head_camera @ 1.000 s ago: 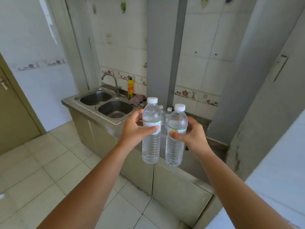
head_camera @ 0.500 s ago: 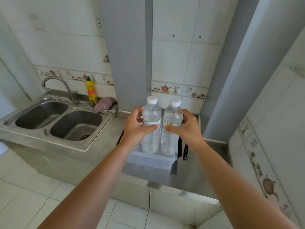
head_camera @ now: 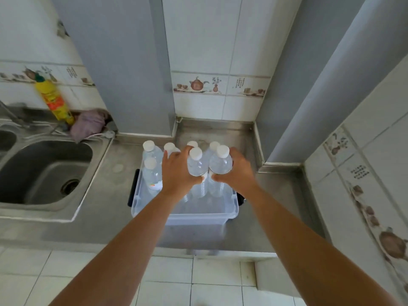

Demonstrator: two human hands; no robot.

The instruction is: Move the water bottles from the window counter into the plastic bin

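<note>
A clear plastic bin (head_camera: 229,212) with black side handles sits on the steel counter. Several clear water bottles with white caps stand upright in its far half; one is at the left (head_camera: 152,173). My left hand (head_camera: 176,173) grips a water bottle (head_camera: 197,165) around its body. My right hand (head_camera: 237,173) grips a second water bottle (head_camera: 220,162) beside it. Both held bottles are upright, side by side, their lower parts inside the bin. The bin's near half holds nothing.
A steel double sink (head_camera: 44,171) lies left of the bin. A yellow detergent bottle (head_camera: 54,100) and a purple cloth (head_camera: 87,125) sit behind it. Grey pillars and tiled walls close in the counter (head_camera: 276,195) at the back and right.
I have stepped up to the counter. Both hands have brought the two bottles forward and down into the bin, next to the ones standing there.
</note>
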